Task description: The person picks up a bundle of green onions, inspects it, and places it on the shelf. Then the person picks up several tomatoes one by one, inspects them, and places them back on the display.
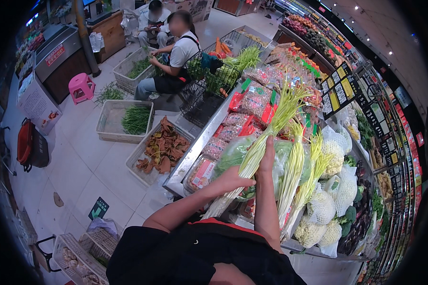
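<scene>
A long bundle of pale yellow-green leafy stalks (255, 153) lies slantwise across both my hands. My left hand (232, 181) holds its lower stalks, thumb across them. Farther up, my right hand (266, 156) grips the same bundle from its right side. Beneath it, bagged green leafy vegetables (232, 155) rest on the display. Two more stalk bundles lie just to the right, one pale (291, 171) and one with yellower tops (312, 171). Netted cauliflowers (321, 206) sit beyond them, and red-edged bags of nuts or beans (254, 101) are stacked past the leafy vegetables.
The metal display edge (199, 142) runs along the left. Beyond it stand a crate of brown leaves (164, 146), a crate of green stalks (108, 121) and a black wire cart (214, 82). A seated person (182, 53) handles greens; another sits behind. Price signs (339, 89) stand at right.
</scene>
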